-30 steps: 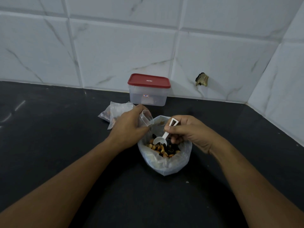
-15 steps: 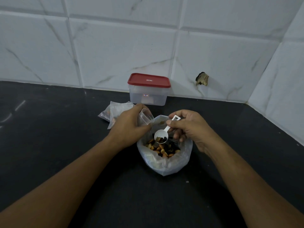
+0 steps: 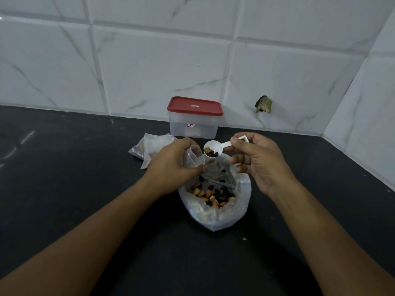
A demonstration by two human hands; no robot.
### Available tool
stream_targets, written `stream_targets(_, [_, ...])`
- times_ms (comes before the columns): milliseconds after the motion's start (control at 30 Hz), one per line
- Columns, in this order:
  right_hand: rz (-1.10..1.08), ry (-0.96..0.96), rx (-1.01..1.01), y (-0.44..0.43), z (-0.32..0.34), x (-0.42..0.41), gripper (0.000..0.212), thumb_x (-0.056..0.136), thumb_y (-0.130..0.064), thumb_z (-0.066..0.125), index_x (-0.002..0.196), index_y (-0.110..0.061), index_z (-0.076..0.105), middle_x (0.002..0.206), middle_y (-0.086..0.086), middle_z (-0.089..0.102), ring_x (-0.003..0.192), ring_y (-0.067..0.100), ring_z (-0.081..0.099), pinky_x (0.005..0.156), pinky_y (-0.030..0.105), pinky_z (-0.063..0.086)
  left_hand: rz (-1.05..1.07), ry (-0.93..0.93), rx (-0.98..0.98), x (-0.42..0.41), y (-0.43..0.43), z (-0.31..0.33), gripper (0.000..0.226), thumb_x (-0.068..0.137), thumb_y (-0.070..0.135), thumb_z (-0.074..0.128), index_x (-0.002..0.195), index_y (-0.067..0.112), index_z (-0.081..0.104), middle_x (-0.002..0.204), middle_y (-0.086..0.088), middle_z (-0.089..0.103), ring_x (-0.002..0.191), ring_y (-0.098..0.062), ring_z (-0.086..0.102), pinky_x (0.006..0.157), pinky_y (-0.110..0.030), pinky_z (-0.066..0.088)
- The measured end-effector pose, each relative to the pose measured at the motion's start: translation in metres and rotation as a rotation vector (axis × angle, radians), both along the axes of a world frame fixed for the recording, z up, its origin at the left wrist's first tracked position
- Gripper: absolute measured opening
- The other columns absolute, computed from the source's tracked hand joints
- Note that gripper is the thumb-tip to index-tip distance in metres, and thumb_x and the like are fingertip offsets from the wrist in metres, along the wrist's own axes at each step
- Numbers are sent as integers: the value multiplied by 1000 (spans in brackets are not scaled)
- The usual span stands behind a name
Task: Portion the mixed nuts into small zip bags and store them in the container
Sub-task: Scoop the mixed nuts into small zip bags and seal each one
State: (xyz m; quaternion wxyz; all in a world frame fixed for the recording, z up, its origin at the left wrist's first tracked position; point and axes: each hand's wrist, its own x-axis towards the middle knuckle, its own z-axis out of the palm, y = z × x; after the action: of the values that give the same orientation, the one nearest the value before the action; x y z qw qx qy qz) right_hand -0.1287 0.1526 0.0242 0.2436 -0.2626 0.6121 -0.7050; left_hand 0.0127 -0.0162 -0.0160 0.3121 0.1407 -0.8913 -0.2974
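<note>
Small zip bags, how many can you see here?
3: one small zip bag held in the left hand beside the white scoop; two filled zip bags overlapping on the countertop, front-left of the red-lidded container. The hand may hide more.

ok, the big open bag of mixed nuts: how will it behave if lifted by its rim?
Likely floppy: the thin film of the big bag is crumpled and slumps around the mixed nuts. Probably bottom-heavy, since the nuts pool low. Its mouth gapes open, so tilting it could spill.

Container [image 3: 193, 124] behind nut bag [image 3: 215, 218], scoop [image 3: 211, 149] above
</note>
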Motion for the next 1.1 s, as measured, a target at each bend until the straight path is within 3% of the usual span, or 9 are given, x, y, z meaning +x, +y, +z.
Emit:
stream_targets(200, [92, 116, 16, -6, -2, 18, 18, 99, -7, 68, 117, -7, 62, 94, 13, 80, 60, 17, 71, 47, 23, 53, -30, 59, 76, 2, 5, 3, 38, 81, 34, 85, 113, 24, 66, 104, 14, 70, 97, 0, 62, 86, -31, 54])
stream_targets(333, [203, 369, 40, -6, -7, 22, 8, 100, -6, 67, 107, -9, 68, 84, 11, 76, 64, 22, 72, 51, 29, 53, -32, 96, 173, 2, 4, 2, 28, 82, 31, 85, 102, 25, 66, 95, 9, 70, 91, -7, 65, 85, -42, 55])
stream_targets(433, [242, 603, 80, -5, -8, 24, 11, 99, -5, 68, 105, -13, 74, 91, 5, 76, 67, 22, 74, 54, 29, 55, -73, 127, 263, 3, 4, 3, 26, 81, 32, 85, 99, 23, 68, 96, 7, 71, 92, -11, 68, 87, -46, 57])
stream_targets(533, [176, 878, 71, -4, -9, 27, 15, 98, -7, 70, 106, -18, 77, 93, -10, 75, 68, 17, 74, 63, 26, 58, -97, 150, 352, 3, 4, 3, 26, 82, 26, 85, 100, 19, 68, 95, 3, 72, 93, -15, 70, 88, -45, 60])
stream_targets(667, [134, 1015, 73, -4, -9, 28, 15, 99, -14, 71, 110, -22, 77, 85, -19, 72, 74, 13, 73, 66, 27, 57, -133, 195, 470, 3, 4, 3, 29, 82, 19, 86, 103, 12, 67, 95, -5, 73, 93, -23, 72, 83, -35, 61])
stream_targets(800, [157, 778, 24, -5, -8, 29, 12, 100, -8, 68, 108, -14, 75, 87, -4, 76, 71, 17, 75, 62, 26, 57, -126, 193, 457, 2, 3, 3, 29, 83, 20, 85, 105, 13, 68, 95, -3, 72, 94, -23, 71, 86, -39, 61])
stream_targets(900, [93, 520, -73, -3, -1, 25, 8, 101, -6, 65, 106, -8, 70, 79, 7, 74, 65, 24, 73, 54, 31, 57, -86, 171, 461, 2, 1, 2, 32, 83, 23, 86, 110, 22, 69, 101, 6, 73, 100, -10, 70, 95, -42, 58])
stream_targets(1000, [50, 300, -118, -1, 4, 23, 7, 102, -8, 63, 107, -6, 68, 76, 8, 74, 60, 23, 70, 50, 28, 55, -52, 155, 447, 1, 0, 2, 32, 81, 28, 86, 108, 25, 69, 101, 14, 72, 102, -5, 68, 98, -41, 56])
stream_targets(1100, [-10, 187, -136, 0, 6, 19, 8, 103, -8, 62, 108, -6, 67, 87, 8, 79, 57, 20, 69, 47, 25, 54, -40, 130, 415, 2, 1, 3, 29, 82, 31, 86, 105, 26, 69, 99, 18, 71, 99, -2, 67, 96, -39, 57])
